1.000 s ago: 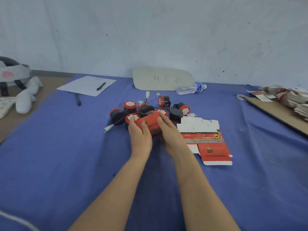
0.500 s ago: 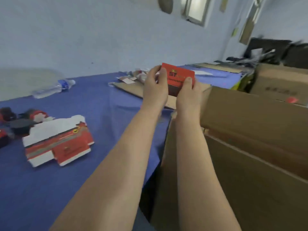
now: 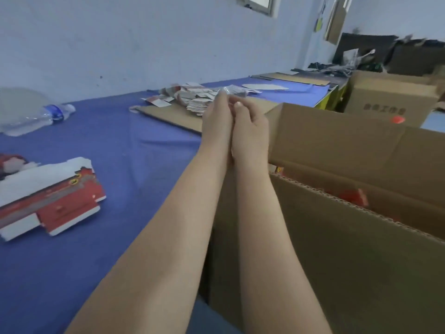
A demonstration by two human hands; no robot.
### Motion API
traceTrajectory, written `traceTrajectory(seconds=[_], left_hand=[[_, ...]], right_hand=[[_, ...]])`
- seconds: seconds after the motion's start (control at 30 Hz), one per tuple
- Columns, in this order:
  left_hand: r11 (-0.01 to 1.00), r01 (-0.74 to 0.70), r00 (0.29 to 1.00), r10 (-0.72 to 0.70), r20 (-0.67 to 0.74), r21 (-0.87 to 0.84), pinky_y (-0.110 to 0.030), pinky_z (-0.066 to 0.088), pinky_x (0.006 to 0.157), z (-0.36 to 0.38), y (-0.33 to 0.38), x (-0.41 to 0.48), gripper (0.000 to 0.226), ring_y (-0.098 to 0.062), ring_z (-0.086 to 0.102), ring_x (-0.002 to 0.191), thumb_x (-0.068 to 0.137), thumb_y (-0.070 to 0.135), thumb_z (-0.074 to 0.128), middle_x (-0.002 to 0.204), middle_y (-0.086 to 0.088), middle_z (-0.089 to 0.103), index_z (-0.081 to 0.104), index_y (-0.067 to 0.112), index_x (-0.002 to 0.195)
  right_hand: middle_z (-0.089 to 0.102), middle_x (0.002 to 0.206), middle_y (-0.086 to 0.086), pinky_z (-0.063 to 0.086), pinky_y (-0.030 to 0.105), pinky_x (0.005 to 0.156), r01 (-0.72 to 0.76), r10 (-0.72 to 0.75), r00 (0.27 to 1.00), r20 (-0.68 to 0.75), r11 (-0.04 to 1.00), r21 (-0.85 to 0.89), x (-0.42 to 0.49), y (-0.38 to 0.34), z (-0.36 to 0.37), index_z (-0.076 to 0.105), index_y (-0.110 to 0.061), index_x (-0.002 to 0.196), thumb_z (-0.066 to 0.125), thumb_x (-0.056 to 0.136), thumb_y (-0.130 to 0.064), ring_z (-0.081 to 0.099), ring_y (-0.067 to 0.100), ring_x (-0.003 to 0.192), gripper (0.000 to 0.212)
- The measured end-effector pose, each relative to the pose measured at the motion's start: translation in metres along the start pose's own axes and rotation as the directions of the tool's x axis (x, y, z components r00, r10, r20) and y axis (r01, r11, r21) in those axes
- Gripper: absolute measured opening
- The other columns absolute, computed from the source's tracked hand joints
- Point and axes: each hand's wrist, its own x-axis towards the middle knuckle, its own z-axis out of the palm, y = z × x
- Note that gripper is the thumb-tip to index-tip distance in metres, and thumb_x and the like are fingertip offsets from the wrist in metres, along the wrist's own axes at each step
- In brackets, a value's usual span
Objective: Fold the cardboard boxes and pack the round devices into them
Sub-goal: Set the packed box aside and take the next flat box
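My left hand (image 3: 216, 116) and my right hand (image 3: 250, 124) are stretched out side by side, touching each other, above the table's right edge; neither holds anything. Just right of them stands a big open brown carton (image 3: 337, 145), with small red boxes (image 3: 356, 196) lying inside it. A stack of flat red-and-white box blanks (image 3: 48, 198) lies on the blue table (image 3: 134, 145) at the left. The round red-and-black devices (image 3: 9, 162) barely show at the far left edge, behind that stack.
A plastic water bottle (image 3: 36, 116) lies at the back left. A brown cardboard sheet (image 3: 168, 114) carries a pile of loose blanks (image 3: 197, 100) beyond my hands. A second carton (image 3: 390, 100) and dark clutter stand at the far right.
My view swung right from the devices to the carton. The small red box held between both hands half a second ago is out of them now, and the hands have closed together.
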Motion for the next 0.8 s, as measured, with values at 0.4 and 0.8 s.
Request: traceTrajectory(seconds=[0.4,0.8], left_hand=[[0.763,0.371,0.589,0.248,-0.769,0.530,-0.042,0.022,0.115,-0.276,-0.034,-0.004,0.056,-0.032,0.025,0.142,0.092,0.023,0.052,0.156,-0.017,0.020,0.037,0.003,0.142],[0.967,0.147,0.618,0.076,-0.782,0.210,-0.037,0.048,0.089,-0.331,-0.020,-0.015,0.062,-0.026,0.054,0.112,0.094,0.015,0.044,0.139,-0.012,0.046,0.017,0.006,0.149]], right_hand=[[0.063,0.110,0.007,0.041,0.028,0.081,0.020,0.357,0.761,0.542,0.822,-0.570,-0.097,0.113,0.173,0.061,-0.007,0.108,0.043,0.096,-0.021,0.055,0.024,0.098,0.026],[0.044,0.137,0.010,0.025,0.042,0.108,0.281,0.272,0.800,0.535,0.618,-0.735,-0.137,0.109,0.229,0.041,-0.017,0.134,0.048,0.092,-0.021,0.037,0.032,0.128,0.043]])
